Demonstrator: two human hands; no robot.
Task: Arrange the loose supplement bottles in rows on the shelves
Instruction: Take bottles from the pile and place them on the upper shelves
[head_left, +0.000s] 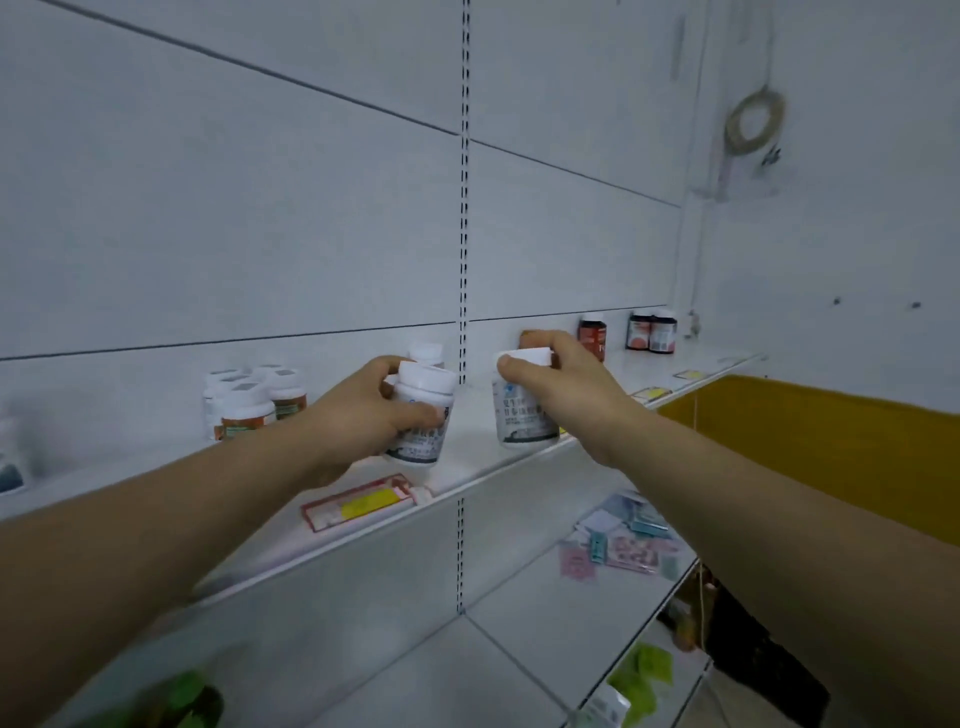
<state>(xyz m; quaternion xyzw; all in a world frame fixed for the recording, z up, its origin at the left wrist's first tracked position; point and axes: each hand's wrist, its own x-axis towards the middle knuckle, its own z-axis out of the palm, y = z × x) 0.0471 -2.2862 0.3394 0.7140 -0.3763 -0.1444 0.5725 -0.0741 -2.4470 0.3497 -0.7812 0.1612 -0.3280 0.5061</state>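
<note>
So, left hand (358, 421): wrapped round left bottle (423, 415), tilted over shelf (470, 457); could topple when set down.
Right hand (563, 384): pinching right bottle (519, 415) by its cap at the shelf's front edge; a nudge may drop it.

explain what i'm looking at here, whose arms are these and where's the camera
No machine here: a person wears one camera on the head, looking forward and down, so the arms are their own and each grip is a bare hand. The left grip holds a white-capped bottle round its body, tilted. The right grip holds a second white bottle by its cap. Both are over a white shelf, which also carries orange-labelled bottles, dark bottles and a price label.
</note>
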